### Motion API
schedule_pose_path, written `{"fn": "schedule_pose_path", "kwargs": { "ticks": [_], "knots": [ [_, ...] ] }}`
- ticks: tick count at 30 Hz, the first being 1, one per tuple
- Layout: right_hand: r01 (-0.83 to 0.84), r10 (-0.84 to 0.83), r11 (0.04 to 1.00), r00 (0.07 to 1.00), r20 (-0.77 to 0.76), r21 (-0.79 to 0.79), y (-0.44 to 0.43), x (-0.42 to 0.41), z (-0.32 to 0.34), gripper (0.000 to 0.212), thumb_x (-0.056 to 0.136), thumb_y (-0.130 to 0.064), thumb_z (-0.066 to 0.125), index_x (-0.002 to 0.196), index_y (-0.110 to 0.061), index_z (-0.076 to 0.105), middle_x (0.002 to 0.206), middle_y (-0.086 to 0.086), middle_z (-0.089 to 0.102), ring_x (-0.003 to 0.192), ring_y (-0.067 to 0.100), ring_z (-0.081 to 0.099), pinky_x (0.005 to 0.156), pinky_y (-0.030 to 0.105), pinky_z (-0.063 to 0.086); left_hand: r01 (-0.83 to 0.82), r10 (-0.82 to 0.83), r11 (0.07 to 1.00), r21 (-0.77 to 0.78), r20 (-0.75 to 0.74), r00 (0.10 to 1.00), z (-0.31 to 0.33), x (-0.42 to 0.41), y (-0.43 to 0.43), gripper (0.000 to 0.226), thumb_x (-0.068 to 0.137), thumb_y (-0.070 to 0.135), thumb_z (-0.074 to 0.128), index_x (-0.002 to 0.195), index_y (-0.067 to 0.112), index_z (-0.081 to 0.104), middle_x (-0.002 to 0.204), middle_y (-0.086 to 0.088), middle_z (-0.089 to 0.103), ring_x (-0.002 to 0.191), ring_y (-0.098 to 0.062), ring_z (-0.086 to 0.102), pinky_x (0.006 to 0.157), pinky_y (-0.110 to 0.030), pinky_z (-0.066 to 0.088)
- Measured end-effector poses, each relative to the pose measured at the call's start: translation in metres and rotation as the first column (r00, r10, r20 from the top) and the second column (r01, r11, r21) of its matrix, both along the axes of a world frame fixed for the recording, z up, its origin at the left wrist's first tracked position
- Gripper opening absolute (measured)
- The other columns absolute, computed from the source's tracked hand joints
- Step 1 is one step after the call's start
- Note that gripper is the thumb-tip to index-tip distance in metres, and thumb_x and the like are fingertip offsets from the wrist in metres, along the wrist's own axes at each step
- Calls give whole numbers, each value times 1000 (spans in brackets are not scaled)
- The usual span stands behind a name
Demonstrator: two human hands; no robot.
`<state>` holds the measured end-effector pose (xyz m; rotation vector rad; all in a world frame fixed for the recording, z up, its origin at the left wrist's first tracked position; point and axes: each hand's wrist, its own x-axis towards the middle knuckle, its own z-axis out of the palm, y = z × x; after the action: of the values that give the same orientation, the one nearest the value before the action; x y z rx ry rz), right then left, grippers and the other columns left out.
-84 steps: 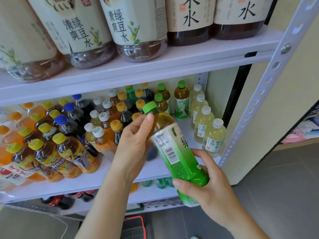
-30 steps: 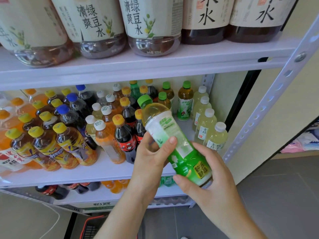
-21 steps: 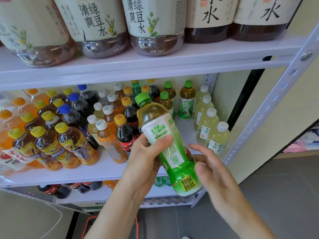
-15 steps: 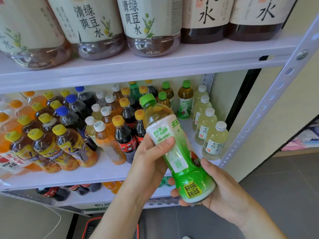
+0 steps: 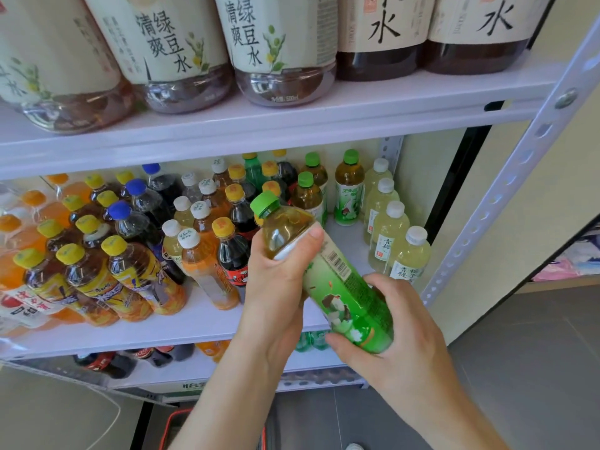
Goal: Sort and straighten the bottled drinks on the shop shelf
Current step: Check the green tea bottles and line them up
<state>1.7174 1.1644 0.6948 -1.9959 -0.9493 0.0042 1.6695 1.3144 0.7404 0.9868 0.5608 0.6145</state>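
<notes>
We hold the green tea bottle tilted just before the middle shelf, left hand gripping its shoulder, right hand curled round its base; pushed in carelessly, we judge it could topple the crowded cola bottle.

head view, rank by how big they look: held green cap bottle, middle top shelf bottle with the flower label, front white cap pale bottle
1. top shelf bottle, though cropped by the frame
2. held green cap bottle, nearest the camera, so true rank unsure
3. front white cap bottle
</notes>
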Motion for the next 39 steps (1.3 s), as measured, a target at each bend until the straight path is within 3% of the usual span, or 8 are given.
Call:
{"fn": "schedule_pose_path", "kwargs": {
  "ticks": [4, 9, 11, 14, 19, 23, 37, 39],
  "knots": [
    [-119, 244, 957, 824, -511, 267, -3, 12, -1, 59, 71, -70, 68, 115, -31, 60, 105, -2, 66, 105, 19, 63, 90, 36, 52, 34, -34, 999, 26, 2, 999, 2, 0, 4, 52, 67, 16, 80, 115, 8, 63, 97, -12, 70, 84, -24, 66, 79, -44, 57],
    [-120, 542, 827, -95, -835, 550, -5, 20, 3, 75, 71, -65, 73, 124, -12, 66, 116, 23, 67, 98, 37, 69, 87, 49, 55, 192, -181, 974, -123, 97, 979, 5, 3, -1, 74, 61, 33, 73, 124, -2, 59, 112, -18, 71, 87, -23, 69, 74, -40, 60],
    [-150, 580, 781, -185, -793, 606, -7, 18, 3, 74, 76, -62, 71, 126, -9, 63, 110, 27, 67, 90, 39, 69, 82, 50, 56, 244, -226, 953, -178, 115, 967, 5, 8, -2, 69, 65, 35, 71, 123, -2, 62, 116, -16, 70, 90, -22, 69, 71, -34, 58],
    [-104, 547, 834, 34, -837, 541, -6, 13, 5, 74, 65, -60, 80, 116, -8, 68, 98, 28, 67, 80, 38, 69, 66, 44, 57, 270, -250, 936, -225, 115, 961, 4, 14, 2, 68, 56, 49, 76, 109, 6, 73, 105, -12, 73, 87, -21, 70, 68, -33, 58],
    [-121, 278, 954, 692, -666, 273, -6, 1, 14, 47, 74, -63, 62, 108, -31, 67, 91, 1, 72, 83, 14, 67, 73, 20, 53, 100, -104, 991, -91, -35, 994, 3, 21, 12, 71, 66, 52, 75, 123, 11, 63, 99, -11, 70, 89, -26, 66, 78, -45, 57],
    [-36, 29, 999, 932, -361, -14, -11, 4, 15, 46, 73, -71, 56, 104, -35, 56, 84, -15, 68, 77, 4, 63, 66, 22, 49, 42, -41, 999, 5, -95, 995, -3, 21, 10, 73, 78, 42, 73, 140, 15, 45, 112, -7, 70, 84, -21, 68, 71, -47, 57],
    [43, -52, 996, 989, -135, -73, -14, 2, 10, 48, 76, -73, 55, 109, -38, 51, 88, -14, 59, 82, 3, 56, 67, 23, 47, 87, -81, 996, 36, -133, 988, -7, 22, 15, 61, 79, 42, 67, 126, 5, 57, 91, -11, 63, 79, -25, 60, 53, -31, 51],
    [73, -77, 997, 989, -128, -37, -14, 3, 5, 51, 73, -71, 58, 113, -40, 52, 91, -14, 58, 85, 4, 56, 69, 22, 47, 104, -97, 994, 31, -175, 980, -7, 23, 19, 73, 77, 47, 67, 135, 5, 52, 106, -20, 66, 91, -28, 67, 66, -35, 59]
  ]
}}
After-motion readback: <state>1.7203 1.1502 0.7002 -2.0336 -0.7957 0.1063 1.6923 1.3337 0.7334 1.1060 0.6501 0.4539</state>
